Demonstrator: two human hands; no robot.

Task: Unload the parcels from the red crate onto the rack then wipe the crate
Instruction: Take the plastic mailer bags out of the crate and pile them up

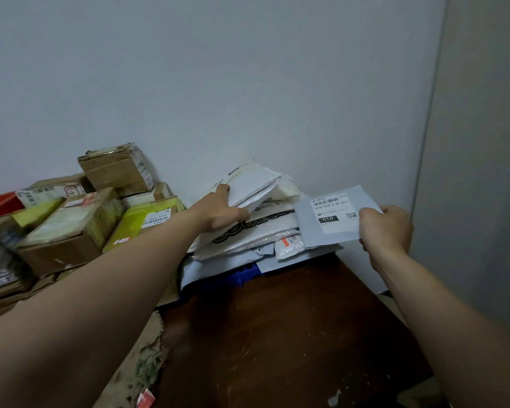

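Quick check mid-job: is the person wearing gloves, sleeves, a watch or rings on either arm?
No. The left hand and right hand are ungloved, no rings showing. The left forearm and right forearm are bare to the frame edge: no sleeve, watch or band in view.

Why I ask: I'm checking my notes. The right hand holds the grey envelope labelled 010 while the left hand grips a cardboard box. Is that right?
The second half is wrong: the head view shows the left hand gripping white envelopes instead. The right hand does hold the grey envelope labelled 010.
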